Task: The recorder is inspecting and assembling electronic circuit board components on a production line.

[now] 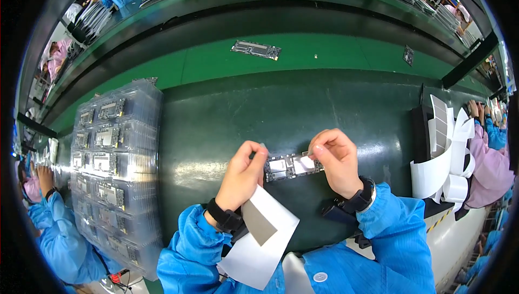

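A dark circuit board (280, 168) with silvery shield plates lies on the green table in front of me. My left hand (240, 174) is closed at the board's left end, thumb and forefinger together. From that same hand a white backing sheet (282, 219) hangs toward me, with a grey rectangular patch (258, 224) on it. Over the right end of the board, my right hand (338, 161) makes a pinch between thumb and forefinger. Whatever sits between those fingertips is too small to make out. Black bands circle both wrists.
Stacked clear plastic trays (135, 148) holding several boards stand at the left. White label strips (440, 169) spill from a black holder on the right. Another board (256, 49) lies on the green strip at the back, beneath a shelf edge. People work nearby on both sides.
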### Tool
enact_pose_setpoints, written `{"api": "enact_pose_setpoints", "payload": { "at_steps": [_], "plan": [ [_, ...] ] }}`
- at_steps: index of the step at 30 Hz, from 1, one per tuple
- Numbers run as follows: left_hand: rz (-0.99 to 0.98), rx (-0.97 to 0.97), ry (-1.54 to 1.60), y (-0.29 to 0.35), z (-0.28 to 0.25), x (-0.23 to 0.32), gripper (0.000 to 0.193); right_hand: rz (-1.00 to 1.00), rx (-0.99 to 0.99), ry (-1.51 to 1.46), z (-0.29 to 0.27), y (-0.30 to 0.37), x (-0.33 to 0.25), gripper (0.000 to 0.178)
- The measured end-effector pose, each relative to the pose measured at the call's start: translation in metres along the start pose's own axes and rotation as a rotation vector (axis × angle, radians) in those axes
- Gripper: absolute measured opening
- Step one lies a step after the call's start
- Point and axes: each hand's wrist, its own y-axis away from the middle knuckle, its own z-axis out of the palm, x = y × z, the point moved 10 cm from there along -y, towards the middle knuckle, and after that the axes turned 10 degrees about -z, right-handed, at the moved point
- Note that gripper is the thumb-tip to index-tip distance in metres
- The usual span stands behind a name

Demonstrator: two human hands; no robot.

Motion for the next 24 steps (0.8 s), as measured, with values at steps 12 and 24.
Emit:
{"api": "enact_pose_setpoints", "payload": {
  "at_steps": [12, 24],
  "plan": [
    [0.171, 0.124, -0.013, 0.006, -0.004, 0.019, 0.071, 0.081, 0.319, -0.058, -0.015, 0.019, 0.016, 0.018],
    [0.137, 0.189, -0.111, 0.008, -0.005, 0.018, 0.084, 0.129, 0.216, 0.237, -0.018, 0.020, 0.016, 0.011]
  ]
}}
